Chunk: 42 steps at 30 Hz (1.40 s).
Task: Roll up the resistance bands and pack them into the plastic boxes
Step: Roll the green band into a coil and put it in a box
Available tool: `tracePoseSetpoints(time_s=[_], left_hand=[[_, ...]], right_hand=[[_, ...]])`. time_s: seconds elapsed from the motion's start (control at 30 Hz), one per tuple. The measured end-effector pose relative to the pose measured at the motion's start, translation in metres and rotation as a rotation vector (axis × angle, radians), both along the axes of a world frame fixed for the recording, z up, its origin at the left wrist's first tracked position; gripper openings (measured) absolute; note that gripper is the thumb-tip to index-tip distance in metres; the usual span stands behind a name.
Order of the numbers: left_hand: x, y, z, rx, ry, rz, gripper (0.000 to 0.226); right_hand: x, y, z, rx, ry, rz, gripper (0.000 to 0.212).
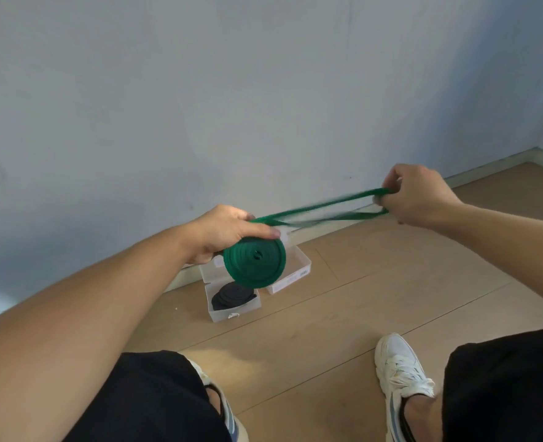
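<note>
**Wood floor, green band half wound**

Wooden floor [343, 314] runs to a pale wall. Nearest, the left hand [228, 231] pinches the green band [254, 261] coil by its rim; the right hand [417, 194] closes on the loose loop end. It looks soft, springy, liable to unwind. Beyond, a black band [232, 296] fills one plastic box [235, 312]; the other box [291, 280] carries an unreadable label.

Rolled band [232, 296] in nearer box [219, 312]
</note>
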<state>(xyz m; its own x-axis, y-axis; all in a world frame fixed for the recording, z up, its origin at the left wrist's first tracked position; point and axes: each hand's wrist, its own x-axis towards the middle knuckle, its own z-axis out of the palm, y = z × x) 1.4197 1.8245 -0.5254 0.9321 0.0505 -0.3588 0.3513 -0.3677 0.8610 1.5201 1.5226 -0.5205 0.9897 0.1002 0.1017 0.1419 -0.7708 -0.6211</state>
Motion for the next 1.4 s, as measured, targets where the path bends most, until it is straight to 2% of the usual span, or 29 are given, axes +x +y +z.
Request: tracePoseSetpoints(time_s=[0.03,0.1,0.17,0.2,0.27,0.43,0.57,0.67,0.8,0.93,1.1,1.2,1.27,1.4], left_hand=[[-0.001,0.000,-0.001,0.047,0.022,-0.039,0.061],[-0.004,0.006,-0.004,0.063,0.065,-0.054,0.070],[-0.006,0.014,-0.005,0.040,0.072,-0.032,0.064],[-0.006,0.018,-0.005,0.043,0.062,-0.012,0.061],[-0.006,0.023,-0.003,-0.009,0.026,0.069,0.057],[0.004,0.019,0.011,-0.428,-0.126,0.361,0.047],[0.013,0.001,0.024,-0.678,-0.217,0.615,0.025],[0.017,-0.016,0.030,-0.809,-0.271,0.717,0.024],[0.024,-0.035,0.036,-0.964,-0.324,0.823,0.042],[0.024,-0.057,0.044,-1.049,-0.308,0.870,0.044],[0.018,-0.071,0.033,-0.954,-0.215,0.751,0.045],[0.010,-0.057,0.021,-0.914,-0.129,0.549,0.049],[0.006,-0.042,0.012,-0.800,-0.101,0.394,0.055],[-0.002,-0.026,0.001,-0.463,-0.058,0.133,0.067]], right_hand=[[0.001,-0.003,0.000,-0.031,0.016,0.025,0.010],[-0.002,-0.008,-0.001,-0.027,0.222,0.115,0.010],[-0.006,-0.011,0.001,0.015,0.415,0.168,0.015],[-0.006,-0.012,0.003,0.045,0.439,0.179,0.017],[-0.004,-0.014,0.006,0.112,0.432,0.225,0.020],[-0.018,-0.001,0.008,0.407,0.420,0.421,0.048],[-0.037,0.035,0.014,0.453,0.341,0.488,0.046],[-0.050,0.058,0.010,0.525,0.403,0.515,0.046],[-0.060,0.086,0.008,0.668,0.375,0.435,0.056],[-0.065,0.105,0.010,0.905,0.366,0.244,0.069],[-0.061,0.113,0.014,1.142,0.371,0.046,0.063],[-0.045,0.104,0.021,1.203,0.402,0.070,0.050],[-0.036,0.090,0.023,1.153,0.463,0.211,0.046],[-0.033,0.066,0.010,0.847,0.592,0.479,0.047]])
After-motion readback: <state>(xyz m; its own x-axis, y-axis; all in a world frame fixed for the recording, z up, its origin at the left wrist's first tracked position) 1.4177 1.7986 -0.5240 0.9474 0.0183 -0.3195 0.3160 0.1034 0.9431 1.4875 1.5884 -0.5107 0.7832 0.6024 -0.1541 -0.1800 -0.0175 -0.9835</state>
